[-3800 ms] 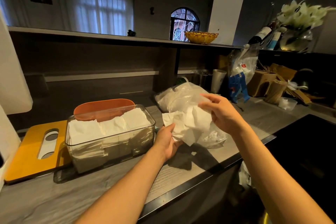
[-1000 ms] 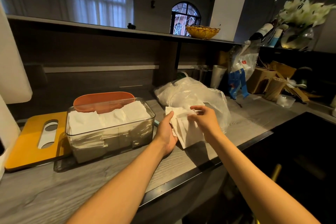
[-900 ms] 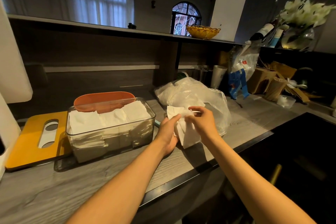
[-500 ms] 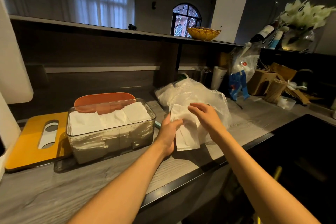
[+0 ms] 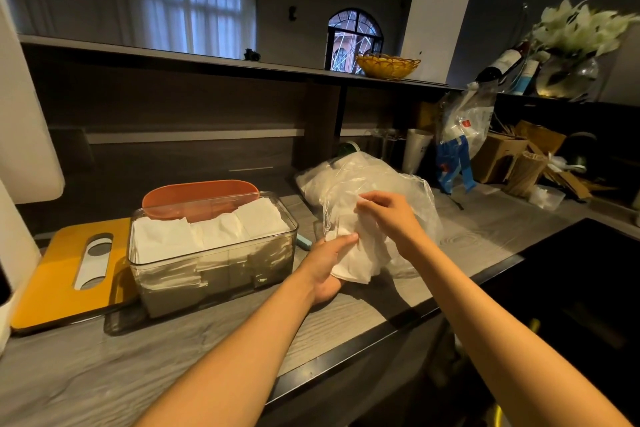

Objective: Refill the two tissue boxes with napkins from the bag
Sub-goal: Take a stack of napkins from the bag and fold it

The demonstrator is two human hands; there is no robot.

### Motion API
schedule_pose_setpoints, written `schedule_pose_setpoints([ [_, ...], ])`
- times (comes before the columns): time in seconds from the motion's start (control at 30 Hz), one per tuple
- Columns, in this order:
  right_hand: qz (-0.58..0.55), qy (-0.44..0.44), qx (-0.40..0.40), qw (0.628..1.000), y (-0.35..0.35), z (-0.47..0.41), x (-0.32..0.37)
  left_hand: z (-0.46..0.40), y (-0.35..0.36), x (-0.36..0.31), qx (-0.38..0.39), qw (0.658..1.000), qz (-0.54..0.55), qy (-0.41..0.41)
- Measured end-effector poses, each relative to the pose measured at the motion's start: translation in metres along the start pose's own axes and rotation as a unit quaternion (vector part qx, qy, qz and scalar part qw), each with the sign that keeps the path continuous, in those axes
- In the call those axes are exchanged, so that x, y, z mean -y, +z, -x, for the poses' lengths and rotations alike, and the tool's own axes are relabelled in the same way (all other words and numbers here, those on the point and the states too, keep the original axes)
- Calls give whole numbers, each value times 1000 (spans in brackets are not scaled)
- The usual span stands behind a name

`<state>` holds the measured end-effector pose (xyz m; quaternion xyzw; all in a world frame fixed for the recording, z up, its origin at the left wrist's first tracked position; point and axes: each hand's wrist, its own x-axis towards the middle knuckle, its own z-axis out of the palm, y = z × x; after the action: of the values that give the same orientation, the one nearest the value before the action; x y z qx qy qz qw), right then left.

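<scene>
A clear tissue box (image 5: 214, 269) stands on the grey counter, filled to its rim with white napkins (image 5: 207, 232). Behind it leans an orange lid (image 5: 199, 194); a yellow lid (image 5: 65, 270) with an oval slot lies to its left. To the right lies a clear plastic bag (image 5: 374, 180) of napkins. My left hand (image 5: 327, 262) holds a bunch of white napkins (image 5: 360, 256) from below, at the bag's front edge. My right hand (image 5: 391, 215) pinches the top of that bunch, with thin plastic draped around it. No second box is visible.
The counter's dark front edge (image 5: 381, 326) runs diagonally below my hands. At the back right stand a white cup (image 5: 417, 154), a hanging bag (image 5: 462, 135), cardboard boxes (image 5: 502, 152) and a flower vase (image 5: 568, 76). A yellow basket (image 5: 388, 66) sits on the shelf.
The bunch of napkins stayed in both hands but shifted slightly towards the bag. My right hand rose from the bunch's middle to its top, and bag plastic now hangs around the napkins.
</scene>
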<state>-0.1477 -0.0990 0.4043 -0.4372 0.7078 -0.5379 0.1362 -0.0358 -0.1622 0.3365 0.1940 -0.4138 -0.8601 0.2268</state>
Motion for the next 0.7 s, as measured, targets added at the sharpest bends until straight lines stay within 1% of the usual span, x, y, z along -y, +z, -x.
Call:
schedule_pose_setpoints([
  [0.1, 12, 0, 11, 1000, -5, -6, 5, 0, 1, 1, -8, 1000, -24, 4],
  [0.2, 6, -22, -10, 1000, -8, -12, 12, 1, 2, 1, -9, 1000, -24, 4],
  [0.27, -15, -49, -64, 997, -9, -15, 15, 1, 2, -1, -13, 1000, -6, 1],
  [0.37, -76, -78, -181, 977, -16, -16, 21, -1, 0, -1, -35, 999, 13, 3],
  [0.43, -124, -77, -209, 967, -21, -14, 28, -3, -1, -1, -57, 998, 18, 8],
  [0.5, -168, -69, -208, 961, -25, -11, 35, -2, -1, -3, -69, 997, 32, 2],
  [0.53, -185, -60, -192, 962, -26, -8, 37, -1, 0, -4, -72, 996, 56, -5],
  [0.63, -210, -7, -103, 972, -25, -1, 34, -1, -3, -6, -55, 989, 136, -1],
  [0.7, -197, 26, -61, 978, -16, 4, 24, -2, -4, -5, -44, 989, 143, 8],
])
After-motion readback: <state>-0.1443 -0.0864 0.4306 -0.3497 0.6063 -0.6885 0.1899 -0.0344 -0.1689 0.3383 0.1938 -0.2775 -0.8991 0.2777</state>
